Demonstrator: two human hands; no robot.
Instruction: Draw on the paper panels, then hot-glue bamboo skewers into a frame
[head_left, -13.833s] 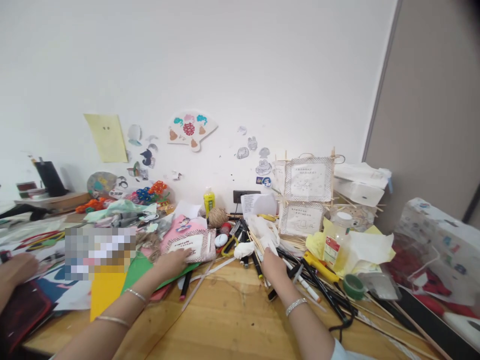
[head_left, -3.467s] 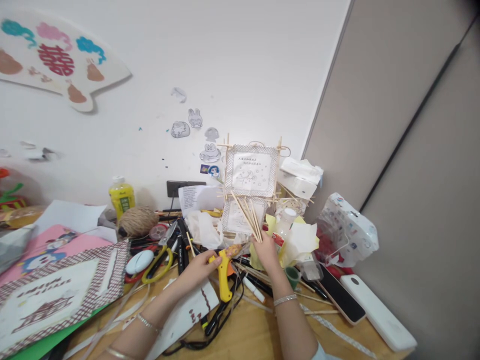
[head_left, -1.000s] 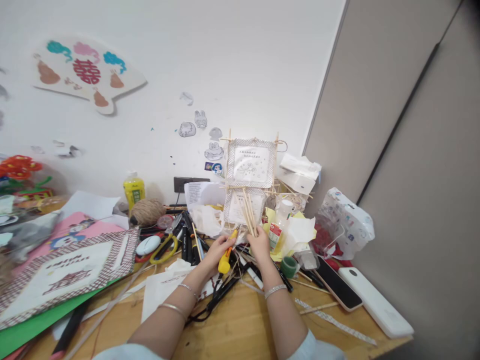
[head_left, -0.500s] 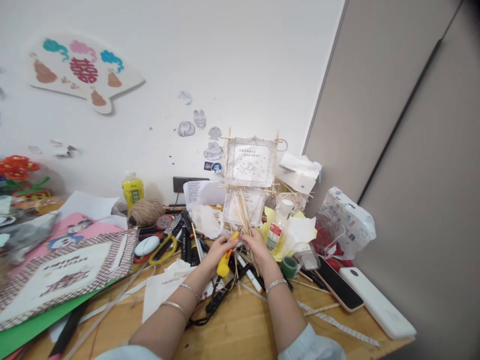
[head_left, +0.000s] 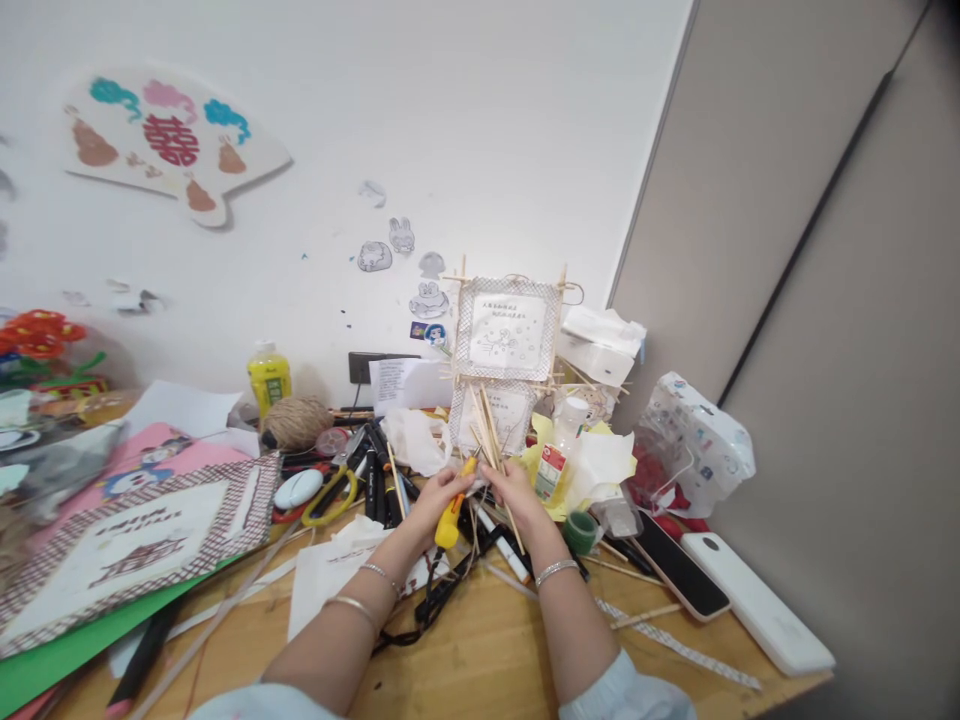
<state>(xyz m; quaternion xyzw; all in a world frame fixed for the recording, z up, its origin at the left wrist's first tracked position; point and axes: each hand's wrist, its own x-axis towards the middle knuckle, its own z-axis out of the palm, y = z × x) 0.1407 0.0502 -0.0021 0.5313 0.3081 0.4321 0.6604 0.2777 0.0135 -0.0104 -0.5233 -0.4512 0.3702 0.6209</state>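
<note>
Near the middle of the table my left hand [head_left: 436, 502] is closed around a yellow corded hand tool [head_left: 448, 526], which resembles a soldering iron. Its thin tip points up toward the sticks, and a black cord [head_left: 429, 606] trails from its lower end. My right hand [head_left: 519, 490] grips a loose bundle of thin bamboo sticks [head_left: 489, 428] that fan upward and poke out below the palm. Both hands nearly meet; the exact contact between tip and sticks is too small to make out. Just behind stands a stick frame with a printed paper panel [head_left: 511, 330].
Pens, yellow-handled scissors [head_left: 330, 497] and a twine ball [head_left: 297, 424] crowd the left. On the right are a clear bottle [head_left: 559, 450], a green jar [head_left: 579, 533], a phone [head_left: 682, 565] and a white power bank [head_left: 757, 605]. A wall stands behind, a grey cabinet [head_left: 840, 380] at right.
The view has shifted very slightly. The bamboo sticks have tilted a little in my right hand; both hands stay in nearly the same place with the same holds.
</note>
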